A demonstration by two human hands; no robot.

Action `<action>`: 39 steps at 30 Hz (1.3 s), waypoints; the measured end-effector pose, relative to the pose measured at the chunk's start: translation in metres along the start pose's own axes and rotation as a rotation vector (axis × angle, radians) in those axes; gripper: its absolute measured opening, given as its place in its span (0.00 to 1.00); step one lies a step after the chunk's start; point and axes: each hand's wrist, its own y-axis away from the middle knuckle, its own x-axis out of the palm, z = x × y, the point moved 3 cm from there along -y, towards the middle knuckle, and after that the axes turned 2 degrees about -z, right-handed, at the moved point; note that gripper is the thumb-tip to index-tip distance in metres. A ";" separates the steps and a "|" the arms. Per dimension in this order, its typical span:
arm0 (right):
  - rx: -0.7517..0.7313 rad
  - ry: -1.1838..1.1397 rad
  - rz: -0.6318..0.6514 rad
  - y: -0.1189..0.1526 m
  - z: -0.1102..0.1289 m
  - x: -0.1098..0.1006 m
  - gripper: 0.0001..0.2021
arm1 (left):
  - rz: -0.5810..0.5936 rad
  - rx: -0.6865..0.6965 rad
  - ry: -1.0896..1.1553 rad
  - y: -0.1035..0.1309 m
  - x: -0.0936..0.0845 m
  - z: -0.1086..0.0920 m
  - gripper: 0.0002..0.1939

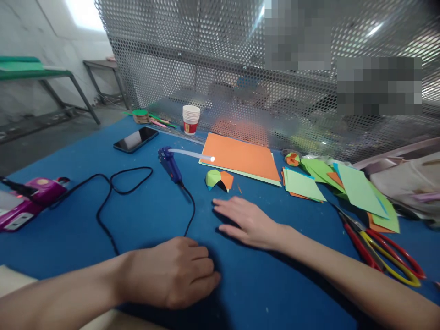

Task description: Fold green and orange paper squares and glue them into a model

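Observation:
My left hand [175, 273] rests on the blue tabletop at the near edge, its fingers curled in a loose fist; nothing shows in it. To its right, my right hand [249, 222] lies palm down and open, fingers stretched towards the left. Just beyond those fingertips stands a small folded paper piece [213, 177], light green on one side and orange on the other. A blue hot glue gun [173, 166] lies left of that piece with a long glue stick poking out of it. Its black cord runs back under my left forearm.
Orange paper sheets [240, 158] lie ahead, with green squares [304, 184] to their right. Scissors [381, 250] sit at right. A phone [135, 140], paper cups [191, 120] and a purple power strip [32, 201] are left. A perforated metal panel [165, 55] bounds the back.

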 end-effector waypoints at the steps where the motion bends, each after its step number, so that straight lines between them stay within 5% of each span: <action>1: 0.045 0.078 0.015 -0.006 -0.009 0.004 0.21 | -0.003 0.002 0.004 0.000 0.001 -0.001 0.10; 5: 0.113 0.325 0.026 -0.011 -0.016 0.015 0.28 | 0.005 -0.013 0.015 0.000 0.003 -0.002 0.11; 9: 0.129 0.443 -0.036 0.014 0.017 0.003 0.26 | 0.006 -0.060 0.002 0.001 0.001 0.000 0.13; 13: 0.013 0.220 -0.068 0.028 0.043 -0.019 0.20 | -0.001 -0.077 -0.011 0.000 0.000 0.001 0.13; 17: -0.014 0.366 -0.118 0.011 0.017 -0.026 0.14 | 0.010 -0.065 -0.027 -0.003 0.001 0.000 0.12; 22: -0.100 0.611 -0.093 -0.022 -0.030 -0.008 0.13 | 0.037 -0.023 -0.085 -0.004 0.001 -0.004 0.11; 27: -0.117 0.646 -0.045 -0.036 -0.038 0.005 0.13 | 0.066 -0.020 -0.071 -0.004 0.002 -0.003 0.11; 33: -0.102 0.293 0.008 -0.007 0.013 -0.007 0.11 | 0.105 -0.066 -0.015 -0.001 0.005 0.000 0.11; 36: -0.242 0.012 0.178 0.017 0.053 -0.021 0.09 | 0.099 -0.029 -0.018 -0.001 0.004 -0.003 0.10; 39: -0.355 -0.221 0.193 0.028 0.069 -0.034 0.14 | 0.085 -0.044 0.001 -0.002 0.001 -0.005 0.10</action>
